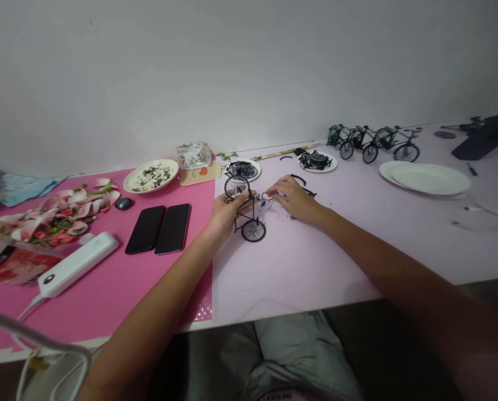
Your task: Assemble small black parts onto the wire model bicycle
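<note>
My left hand [224, 211] grips a small black model bicycle [253, 230], tilted on its side above the pale tabletop, with one spoked wheel toward the wall and the other toward me. Close on its right, my right hand [297, 199] has thumb and fingers pinched at a thin dark curved piece [267, 195] beside the bicycle's silvery fittings. Whether that piece is attached to the bicycle I cannot tell. Partly hidden behind the right hand lie loose black curved parts [299, 180].
Behind the hands stand a plate of small wheels [256, 171] and a plate of black parts [333, 162]. Several model bicycles [406, 151] line the wall at right, near white plates [433, 177]. On the pink mat lie two phones [172, 228], a power strip [79, 262] and a bowl [131, 184].
</note>
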`<state>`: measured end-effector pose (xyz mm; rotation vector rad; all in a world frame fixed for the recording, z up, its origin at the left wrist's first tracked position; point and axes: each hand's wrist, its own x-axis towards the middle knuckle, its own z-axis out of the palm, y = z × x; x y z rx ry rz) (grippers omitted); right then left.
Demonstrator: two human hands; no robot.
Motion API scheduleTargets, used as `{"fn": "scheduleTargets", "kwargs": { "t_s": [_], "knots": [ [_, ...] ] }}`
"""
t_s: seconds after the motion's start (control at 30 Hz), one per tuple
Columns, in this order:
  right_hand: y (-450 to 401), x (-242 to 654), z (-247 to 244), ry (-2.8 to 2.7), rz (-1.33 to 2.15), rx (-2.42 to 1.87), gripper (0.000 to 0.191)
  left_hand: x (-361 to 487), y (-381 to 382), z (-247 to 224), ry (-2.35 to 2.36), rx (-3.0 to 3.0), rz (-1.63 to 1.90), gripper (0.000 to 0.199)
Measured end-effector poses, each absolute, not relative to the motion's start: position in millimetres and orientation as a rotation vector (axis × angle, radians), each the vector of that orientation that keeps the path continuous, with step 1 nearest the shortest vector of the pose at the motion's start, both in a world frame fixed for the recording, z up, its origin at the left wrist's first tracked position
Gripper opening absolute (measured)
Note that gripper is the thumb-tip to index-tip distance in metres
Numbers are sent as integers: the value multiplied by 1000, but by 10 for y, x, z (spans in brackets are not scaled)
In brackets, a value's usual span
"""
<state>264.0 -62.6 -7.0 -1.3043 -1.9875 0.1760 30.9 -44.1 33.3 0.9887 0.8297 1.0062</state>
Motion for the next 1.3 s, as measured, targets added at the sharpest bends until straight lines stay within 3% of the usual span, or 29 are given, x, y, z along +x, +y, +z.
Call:
{"fn": "scheduleTargets", "kwargs": {
  "t_s": [0.4, 0.93, 1.3],
  "knots": [
    [-652, 2551, -39, -2096, 214, -1205, 19, 296, -423, 327, 808, 960, 1000, 23],
    [-674, 2540, -101, -2047, 408, -1509, 18, 281, -398, 372, 870, 897, 1007, 14],
    [-717, 2577, 90, -2049, 412, -1528, 26, 268, -370, 345, 876, 915, 998, 17]
  ]
}}
